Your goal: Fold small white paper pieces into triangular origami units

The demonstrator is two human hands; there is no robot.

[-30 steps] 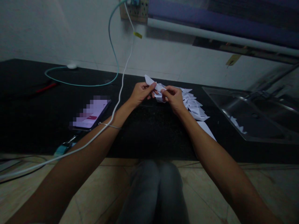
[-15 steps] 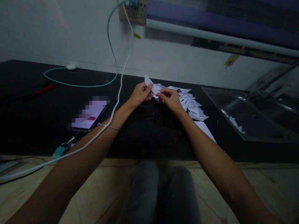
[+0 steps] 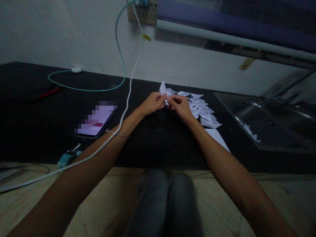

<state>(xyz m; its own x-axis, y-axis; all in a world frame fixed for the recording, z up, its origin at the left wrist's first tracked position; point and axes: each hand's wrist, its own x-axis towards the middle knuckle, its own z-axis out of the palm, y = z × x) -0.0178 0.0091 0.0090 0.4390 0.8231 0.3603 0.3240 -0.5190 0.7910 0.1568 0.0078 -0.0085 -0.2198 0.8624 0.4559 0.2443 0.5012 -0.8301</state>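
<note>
Between both hands is a piece of folded white paper (image 3: 162, 87), its pointed end sticking up above the fingers. My left hand (image 3: 154, 102) pinches it from the left, thumb on top. My right hand (image 3: 180, 104) is closed on its lower right part, with thumb and forefinger together. The two hands nearly touch, and the fingers hide much of the paper. Several other folded white paper pieces (image 3: 202, 110) lie in overlapping rows just behind and to the right of my right hand. A flat stack of white paper (image 3: 218, 139) lies beside my right forearm.
A phone (image 3: 97, 120) with a lit screen lies on the black countertop (image 3: 158, 141), left of my left forearm. A white cable (image 3: 128, 95) hangs across that forearm. At the right is a metal sink (image 3: 266, 131). A teal cable (image 3: 86, 90) loops near the wall.
My left hand has moved right, closer to my right hand. The paper's pointed end has shifted right and stands more upright, and less of the paper shows between the hands.
</note>
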